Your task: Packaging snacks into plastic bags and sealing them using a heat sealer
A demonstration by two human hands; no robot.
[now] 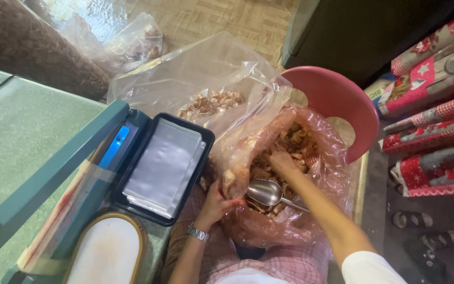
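From the head camera we look down at our lap, where a pink plastic bag [290,210] full of brown fried snack pieces [295,144] stands open, and we place everything else from that bag.

Our right hand [284,162] reaches down into the bag's mouth, fingers curled closed around a clump of the snack pieces. A metal scoop [265,192] lies inside the bag just below that hand, its bowl turned up and its handle running toward our right forearm; the hand is not on it.

Our left hand [217,204] is at the bag's left edge, fingers closed on the plastic rim and holding it open. A metal wristwatch [198,232] sits on that wrist.

Just left of the bag, a black tray [198,173] holds a stack of flat clear pouches [164,165]. The tray rests on a teal heat sealer [53,179], which stands on a green surface [17,126] farther left.

Behind the bag lies a large clear bag [206,73] with more snack pieces in it, and beyond that a smaller clear bag [127,44] on the floor. To the bag's right and behind it is a red plastic stool [337,100]. Farther right, rolls of red patterned wrapping paper [437,126] lie stacked, with sandals [411,220] on the dark floor below them.
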